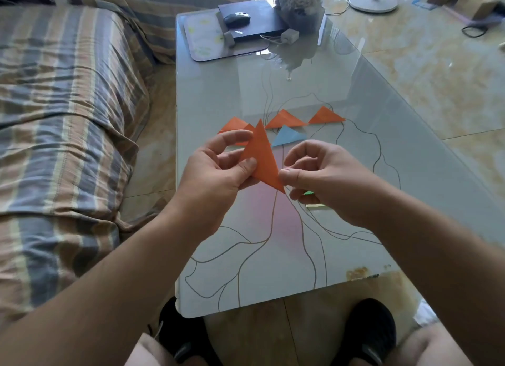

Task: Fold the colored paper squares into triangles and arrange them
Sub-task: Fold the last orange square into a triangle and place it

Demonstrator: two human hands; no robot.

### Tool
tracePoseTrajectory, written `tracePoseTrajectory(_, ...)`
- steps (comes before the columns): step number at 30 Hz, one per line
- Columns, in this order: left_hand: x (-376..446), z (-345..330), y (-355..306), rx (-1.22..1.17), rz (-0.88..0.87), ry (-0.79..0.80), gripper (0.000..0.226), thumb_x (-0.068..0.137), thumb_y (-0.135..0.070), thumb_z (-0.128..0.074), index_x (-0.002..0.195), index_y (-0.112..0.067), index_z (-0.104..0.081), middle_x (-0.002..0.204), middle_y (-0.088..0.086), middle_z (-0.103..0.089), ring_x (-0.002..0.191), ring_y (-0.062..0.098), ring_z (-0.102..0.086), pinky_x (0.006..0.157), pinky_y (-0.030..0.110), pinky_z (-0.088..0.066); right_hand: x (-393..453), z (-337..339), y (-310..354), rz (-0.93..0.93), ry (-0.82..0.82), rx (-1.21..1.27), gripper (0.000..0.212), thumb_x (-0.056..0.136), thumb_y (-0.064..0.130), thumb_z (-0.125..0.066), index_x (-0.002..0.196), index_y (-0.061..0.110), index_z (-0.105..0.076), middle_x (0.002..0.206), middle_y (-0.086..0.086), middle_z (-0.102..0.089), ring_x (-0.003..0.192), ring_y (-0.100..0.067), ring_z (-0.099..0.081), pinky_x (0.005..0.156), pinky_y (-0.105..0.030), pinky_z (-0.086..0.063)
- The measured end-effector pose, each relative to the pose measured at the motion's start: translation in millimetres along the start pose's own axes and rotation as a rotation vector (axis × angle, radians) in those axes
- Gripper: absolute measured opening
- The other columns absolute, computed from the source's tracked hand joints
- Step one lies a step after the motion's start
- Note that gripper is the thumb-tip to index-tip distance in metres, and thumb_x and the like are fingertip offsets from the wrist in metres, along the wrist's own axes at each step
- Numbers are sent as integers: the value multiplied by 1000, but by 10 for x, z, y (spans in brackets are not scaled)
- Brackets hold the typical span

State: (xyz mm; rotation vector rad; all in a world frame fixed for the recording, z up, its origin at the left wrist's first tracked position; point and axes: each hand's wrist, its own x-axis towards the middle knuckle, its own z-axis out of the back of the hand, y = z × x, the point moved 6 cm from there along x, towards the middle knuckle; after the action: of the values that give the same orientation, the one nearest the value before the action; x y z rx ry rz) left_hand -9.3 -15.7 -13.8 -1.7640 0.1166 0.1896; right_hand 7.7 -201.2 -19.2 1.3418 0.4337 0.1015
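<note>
Above the glass table (pixel 314 256) I hold an orange folded paper triangle (pixel 262 155), point up. My left hand (pixel 216 174) pinches its left edge between thumb and fingers. My right hand (pixel 319 177) pinches its lower right corner with thumb and curled forefinger. Behind it on the table lie orange triangles at the left (pixel 234 124), the middle (pixel 285 119) and the right (pixel 325 116), and a blue triangle (pixel 288 135) in front of them. Green and yellow paper (pixel 314 200) peeks out under my right hand, mostly hidden.
A striped sofa (pixel 68 119) runs along the table's left side. At the far end stand a mouse pad (pixel 207 40), a black box with a mouse (pixel 237 18), a charger (pixel 289 35) and a vase (pixel 300 7). My shoes (pixel 369 330) show under the near edge.
</note>
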Motion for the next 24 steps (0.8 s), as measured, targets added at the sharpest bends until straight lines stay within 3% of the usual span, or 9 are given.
tracePoseTrajectory(2,28,7,53,-82,50,-33,28,96,6,-62,117,-12,-66,104,14,-78,98,28,-77,82,34,-63,9,-10,10,39,-20,3,10,97,9,-71,101,16,-65,85,-3,-75,69,-19,-67,72,-35,-55)
tracePoseTrajectory(5,58,-6,197,-257,209,-80,23,96,8,-61,112,-7,-68,110,18,-74,89,22,-76,74,28,-62,-3,-21,89,169,-57,-37,25,93,-2,-71,98,22,-71,87,-2,-74,69,-20,-63,69,-34,-55)
tracePoseTrajectory(9,16,-72,393,-362,442,-63,25,95,10,-59,116,-1,-64,106,22,-74,82,21,-74,70,25,-63,-26,-26,154,317,-116,-226,12,84,21,-83,88,31,-77,87,-1,-71,69,-26,-62,69,-49,-56)
tracePoseTrajectory(11,-25,-129,441,-418,521,-20,31,97,10,-55,125,1,-63,119,24,-70,89,20,-72,73,24,-63,-21,-31,164,351,-132,-316,8,80,34,-82,86,36,-77,88,5,-69,73,-21,-63,72,-47,-57)
tracePoseTrajectory(14,-65,-192,451,-312,570,55,26,103,-2,-55,127,-1,-66,127,21,-68,97,28,-72,82,34,-64,-6,-43,149,369,-104,-331,10,82,34,-82,87,40,-77,97,13,-66,89,-15,-66,77,-40,-58)
tracePoseTrajectory(17,22,-65,387,184,353,-19,25,104,-40,-56,109,-20,-72,125,5,-70,102,37,-74,96,52,-58,27,20,100,340,-146,-371,17,86,24,-82,82,40,-77,91,16,-71,87,-10,-66,78,-35,-55)
tracePoseTrajectory(20,65,-27,153,370,32,7,42,92,-66,-57,99,-29,-75,107,-8,-76,104,17,-71,96,43,-55,55,90,51,244,-185,-465,17,88,25,-78,76,37,-76,78,17,-72,76,-5,-66,71,-24,-52)
tracePoseTrajectory(22,56,-61,88,495,-114,128,35,87,-62,-69,101,-31,-76,98,-10,-77,97,9,-71,90,35,-55,56,78,50,218,-154,-485,11,89,31,-77,79,34,-78,75,16,-72,74,-4,-66,69,-25,-55)
tracePoseTrajectory(24,49,-81,46,706,-254,161,17,89,-45,-78,100,-32,-77,95,-15,-76,95,4,-71,88,25,-54,45,49,67,227,-128,-481,9,90,33,-76,81,32,-79,74,15,-72,72,-4,-67,66,-24,-55)
